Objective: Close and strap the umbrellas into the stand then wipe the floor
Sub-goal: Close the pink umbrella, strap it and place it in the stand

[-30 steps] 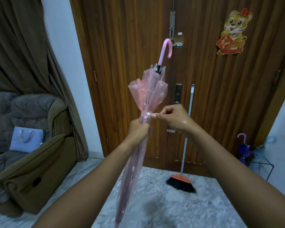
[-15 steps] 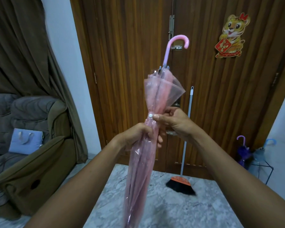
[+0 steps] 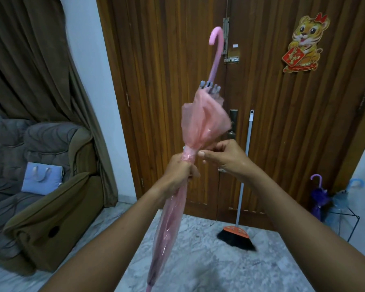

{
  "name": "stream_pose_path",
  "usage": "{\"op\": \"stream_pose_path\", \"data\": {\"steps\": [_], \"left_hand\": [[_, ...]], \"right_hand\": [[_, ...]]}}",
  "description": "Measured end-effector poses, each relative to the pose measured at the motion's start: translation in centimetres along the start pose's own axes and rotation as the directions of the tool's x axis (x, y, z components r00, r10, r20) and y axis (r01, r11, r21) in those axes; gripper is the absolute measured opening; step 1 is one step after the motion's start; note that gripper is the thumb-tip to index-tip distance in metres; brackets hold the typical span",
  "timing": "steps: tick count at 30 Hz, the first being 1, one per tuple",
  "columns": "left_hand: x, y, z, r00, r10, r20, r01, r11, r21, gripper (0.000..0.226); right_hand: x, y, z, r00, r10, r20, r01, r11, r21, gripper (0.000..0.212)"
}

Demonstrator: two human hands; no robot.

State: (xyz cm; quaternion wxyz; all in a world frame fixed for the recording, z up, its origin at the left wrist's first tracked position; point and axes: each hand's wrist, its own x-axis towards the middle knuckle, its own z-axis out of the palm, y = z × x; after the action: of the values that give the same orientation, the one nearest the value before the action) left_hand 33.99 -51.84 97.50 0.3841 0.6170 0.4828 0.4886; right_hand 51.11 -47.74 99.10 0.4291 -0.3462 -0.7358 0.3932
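The translucent pink plastic umbrella with a hooked handle [image 3: 200, 131] stands upright at centre, furled. My left grip [image 3: 180, 172] is closed around it below the strap; my right grip [image 3: 221, 158] pinches at the strap, so I judge strapping nearly done. Next comes carrying it to the black wire stand [image 3: 343, 220] at 4 o'clock.
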Motion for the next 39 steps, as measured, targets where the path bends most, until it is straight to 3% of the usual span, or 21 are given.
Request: {"op": "stream_pose_path", "data": {"steps": [3,5,7,9,12,14,16,18,21,26,28,30,31,34,36,39], "left_hand": [[0.1,0.4,-0.6,0.978,-0.060,0.199,0.104,0.970,-0.221,0.026],[0.2,0.3,-0.9,0.923,-0.089,0.373,0.230,0.906,-0.354,0.024],[0.1,0.7,-1.0,0.845,-0.080,0.529,0.343,0.839,-0.421,0.022],[0.2,1.1,-1.2,0.806,-0.051,0.590,0.377,0.812,-0.446,0.019],[0.7,0.7,-1.9,0.883,-0.071,0.463,0.226,0.930,-0.289,0.022],[0.7,0.0,-1.6,0.966,-0.076,0.247,0.101,0.991,-0.090,0.029],[0.4,-0.5,-0.3,0.997,-0.063,0.044,0.064,0.998,-0.028,0.036],[0.2,-0.9,1.3,0.996,-0.045,-0.074,0.044,0.999,-0.018,0.041],[0.3,-1.5,2.0,0.982,0.001,-0.188,0.003,1.000,0.023,0.045],[1.0,-1.6,1.2,0.978,0.043,-0.204,-0.034,0.998,0.044,0.021],[1.1,-1.5,0.9,0.987,0.052,-0.152,-0.054,0.998,-0.010,0.037],[1.3,-1.5,0.7,0.997,0.008,-0.071,-0.012,0.998,-0.068,0.071],[1.3,-1.6,0.6,1.000,-0.012,-0.018,0.010,0.993,-0.114,0.077],[0.9,-1.6,0.3,0.991,0.003,0.131,0.044,0.934,-0.356,0.047],[0.7,-1.4,0.0,0.980,-0.012,0.201,0.099,0.897,-0.431,0.028],[0.8,-1.1,0.0,0.966,-0.028,0.259,0.146,0.881,-0.449,0.052]], "right_hand": [[-0.1,0.3,-0.3,0.999,0.018,0.043,-0.024,0.990,0.138,0.032],[0.0,0.4,-0.2,0.993,0.015,0.115,-0.046,0.960,0.277,0.037],[0.1,0.3,0.1,0.982,-0.037,0.183,-0.046,0.902,0.430,0.038],[0.1,-0.2,0.4,0.980,-0.068,0.186,-0.031,0.875,0.483,0.033],[0.5,-1.1,0.8,0.998,-0.061,0.013,0.055,0.951,0.303,0.027],[0.9,-1.1,1.3,0.980,-0.103,-0.173,0.117,0.990,0.076,0.025],[1.2,-0.7,2.0,0.948,-0.108,-0.298,0.102,0.994,-0.034,0.022],[1.2,-0.6,2.8,0.940,-0.071,-0.333,0.052,0.997,-0.066,0.022],[1.1,-1.0,3.2,0.962,-0.063,-0.264,0.033,0.993,-0.116,0.019],[0.7,-0.5,2.3,0.974,-0.008,-0.228,0.015,0.999,0.029,0.015],[0.2,-0.1,2.3,0.959,0.031,-0.282,-0.003,0.995,0.099,0.017],[-0.1,0.0,2.1,0.962,0.061,-0.265,-0.017,0.986,0.167,0.018],[-0.4,-0.1,2.1,0.967,0.074,-0.243,-0.029,0.983,0.183,0.019],[-0.7,-0.3,1.7,0.975,0.110,-0.193,-0.065,0.972,0.224,0.024],[-0.8,-0.5,1.6,0.972,0.132,-0.193,-0.079,0.963,0.257,0.024],[-0.9,-0.9,1.6,0.959,0.170,-0.228,-0.091,0.942,0.322,0.020]]}}
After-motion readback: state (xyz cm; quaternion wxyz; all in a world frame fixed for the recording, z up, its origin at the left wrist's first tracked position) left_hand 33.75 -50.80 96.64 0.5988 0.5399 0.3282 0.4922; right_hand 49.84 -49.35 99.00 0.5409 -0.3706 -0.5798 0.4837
